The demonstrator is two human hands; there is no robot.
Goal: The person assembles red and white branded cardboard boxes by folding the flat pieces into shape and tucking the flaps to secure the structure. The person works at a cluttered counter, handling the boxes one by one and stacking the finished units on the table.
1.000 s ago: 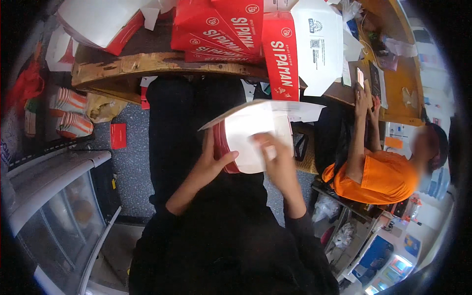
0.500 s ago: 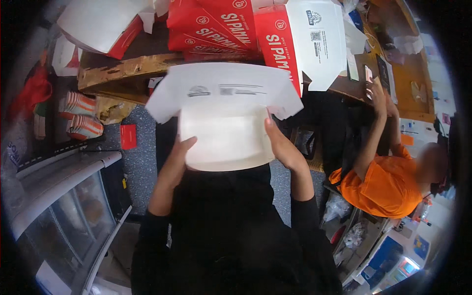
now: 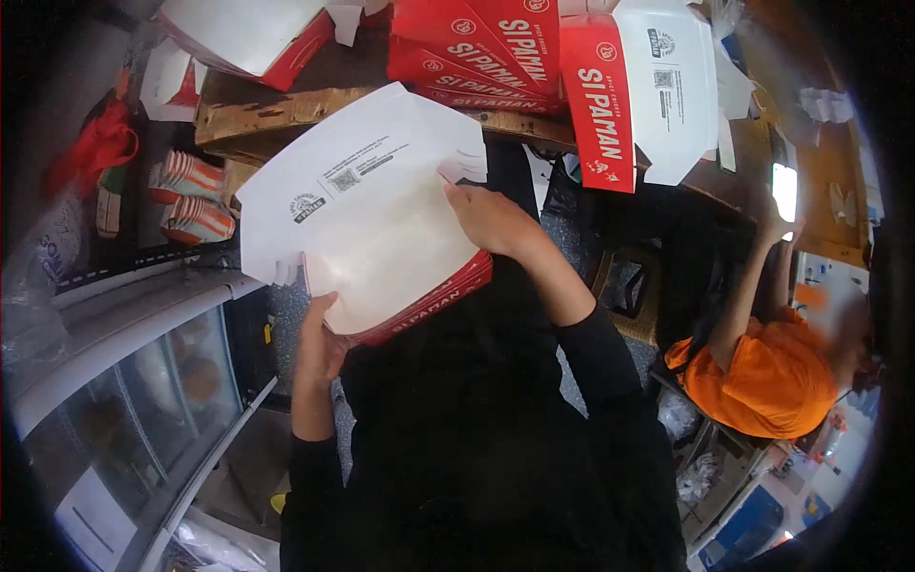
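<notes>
In front of my body I hold a red and white takeaway box [image 3: 381, 262], its white lid flap spread out on the far side. My left hand [image 3: 319, 338] grips the near left corner, thumb over the rim and fingers underneath. At the right end, my right hand [image 3: 496, 219] clasps the side wall, with its fingertips partly hidden behind the card. The box is tilted, and its white inside faces up. Beyond it, several flat red cartons [image 3: 477, 57] lie overlapping on a wooden table [image 3: 276, 119].
An open red and white box [image 3: 658, 95] lies at the table's right part, another [image 3: 248, 33] at far left. Striped paper cups [image 3: 195, 219] are stacked at left above a glass-fronted case [image 3: 162, 381]. A person in an orange shirt [image 3: 762, 372] sits at right, holding a lit phone [image 3: 784, 194].
The box has turned anticlockwise, its lid flap swinging to the left, and its red printed side now shows. My right hand has moved up. The other person's phone screen has come into view.
</notes>
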